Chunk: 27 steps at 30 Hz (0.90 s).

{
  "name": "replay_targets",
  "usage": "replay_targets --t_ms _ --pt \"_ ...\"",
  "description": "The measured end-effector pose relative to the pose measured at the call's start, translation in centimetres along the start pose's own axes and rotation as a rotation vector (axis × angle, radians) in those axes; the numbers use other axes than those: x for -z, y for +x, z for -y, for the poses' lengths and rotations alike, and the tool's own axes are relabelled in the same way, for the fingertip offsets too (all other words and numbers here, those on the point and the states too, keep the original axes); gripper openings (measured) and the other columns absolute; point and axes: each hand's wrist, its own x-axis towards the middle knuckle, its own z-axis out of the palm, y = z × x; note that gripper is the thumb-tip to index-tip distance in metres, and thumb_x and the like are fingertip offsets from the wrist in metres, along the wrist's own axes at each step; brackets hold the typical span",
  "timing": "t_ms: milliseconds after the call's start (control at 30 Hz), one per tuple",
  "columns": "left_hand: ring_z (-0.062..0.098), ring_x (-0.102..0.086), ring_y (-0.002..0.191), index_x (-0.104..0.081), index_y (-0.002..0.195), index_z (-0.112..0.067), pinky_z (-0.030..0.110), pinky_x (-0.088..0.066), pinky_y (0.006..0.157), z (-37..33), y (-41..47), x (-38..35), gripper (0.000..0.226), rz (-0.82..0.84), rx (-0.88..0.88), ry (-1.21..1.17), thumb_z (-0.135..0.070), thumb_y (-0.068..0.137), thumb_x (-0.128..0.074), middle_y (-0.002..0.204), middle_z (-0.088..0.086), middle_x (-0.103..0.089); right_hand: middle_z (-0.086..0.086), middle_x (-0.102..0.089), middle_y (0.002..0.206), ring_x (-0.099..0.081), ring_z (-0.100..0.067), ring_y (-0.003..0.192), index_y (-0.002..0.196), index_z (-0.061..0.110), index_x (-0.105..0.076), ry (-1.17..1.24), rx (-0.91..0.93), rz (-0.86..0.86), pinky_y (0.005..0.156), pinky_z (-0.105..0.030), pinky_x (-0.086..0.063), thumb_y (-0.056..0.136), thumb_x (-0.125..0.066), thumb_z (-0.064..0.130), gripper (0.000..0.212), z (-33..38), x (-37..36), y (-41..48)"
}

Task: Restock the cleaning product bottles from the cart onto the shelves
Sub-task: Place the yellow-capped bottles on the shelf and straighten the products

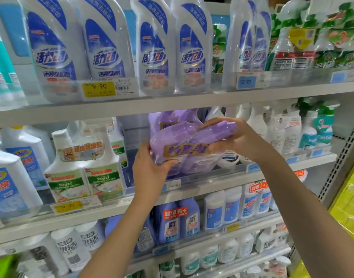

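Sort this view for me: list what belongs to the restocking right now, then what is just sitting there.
In the job: purple bottle pack, gripped by the left hand and right hand; middle shelf behind it.

Just there: blue-and-white bottles above; toilet cleaner twin pack; white spray bottles; yellow price tag.

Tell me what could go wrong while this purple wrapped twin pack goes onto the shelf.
The purple twin pack lies tilted between the left hand and right hand; its glossy plastic wrap may slip in the grip. The gap looks narrow, so it might knock the white bottle on its right or the purple pack behind. Stood upright, its top could catch the upper shelf.
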Motion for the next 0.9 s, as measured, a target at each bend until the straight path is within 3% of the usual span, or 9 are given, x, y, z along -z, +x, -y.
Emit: replay_targets --t_ms 133,200,300,667,767,900 --pt "0.012 -0.061 0.099 -0.054 0.119 -0.018 0.026 -0.049 0.082 0.1 0.1 -0.2 0.067 -0.005 0.022 0.001 -0.025 0.062 -0.087 0.110 -0.004 -0.063 -0.002 -0.072 0.096 -0.068 -0.015 0.088 0.111 0.000 -0.062 0.101 -0.022 -0.024 0.078 -0.027 -0.055 0.071 -0.070 -0.016 0.044 -1.5 0.1 0.9" --pt "0.013 -0.061 0.097 -0.055 0.118 -0.017 0.028 -0.050 0.081 0.2 0.2 -0.4 0.067 -0.015 0.045 0.022 -0.027 0.061 -0.088 0.109 -0.003 -0.064 -0.006 -0.072 0.095 -0.068 -0.019 0.089 0.109 -0.008 -0.060 0.152 -0.041 -0.055 0.080 -0.030 -0.055 0.074 -0.067 -0.017 0.037 -2.3 -0.2 1.3" --pt "0.015 -0.061 0.094 -0.056 0.114 -0.015 0.029 -0.050 0.076 0.7 0.2 -0.6 0.066 -0.016 0.073 0.066 -0.031 0.059 -0.089 0.106 -0.001 -0.065 0.002 -0.074 0.090 -0.068 -0.014 0.088 0.102 0.000 -0.063 0.177 -0.068 -0.089 0.079 -0.025 -0.054 0.076 -0.066 -0.015 0.030 -3.1 -0.8 1.8" --pt "0.013 -0.060 0.082 -0.057 0.105 -0.018 0.027 -0.044 0.067 1.3 1.8 -1.0 0.056 0.051 0.140 0.221 -0.035 0.061 -0.086 0.095 -0.006 -0.064 0.017 -0.073 0.088 -0.066 0.001 0.088 0.098 0.018 -0.061 0.243 -0.159 -0.234 0.076 -0.015 -0.050 0.080 -0.063 -0.013 0.035 -5.6 -2.4 3.7" --pt "0.015 -0.061 0.080 -0.055 0.100 -0.019 0.031 -0.049 0.070 1.3 2.1 -0.9 0.052 0.077 0.133 0.258 -0.035 0.061 -0.086 0.091 -0.007 -0.063 0.010 -0.071 0.099 -0.066 -0.002 0.094 0.105 0.015 -0.061 0.251 -0.160 -0.247 0.077 -0.018 -0.051 0.084 -0.062 -0.008 0.032 -5.9 -2.9 3.5" --pt "0.016 -0.062 0.081 -0.056 0.100 -0.015 0.032 -0.050 0.070 1.5 2.5 -0.8 0.052 0.119 0.132 0.281 -0.036 0.061 -0.085 0.092 -0.005 -0.065 0.005 -0.066 0.106 -0.066 -0.001 0.089 0.110 0.017 -0.057 0.232 -0.144 -0.258 0.068 -0.020 -0.054 0.089 -0.058 -0.005 0.031 -5.8 -3.4 3.3"
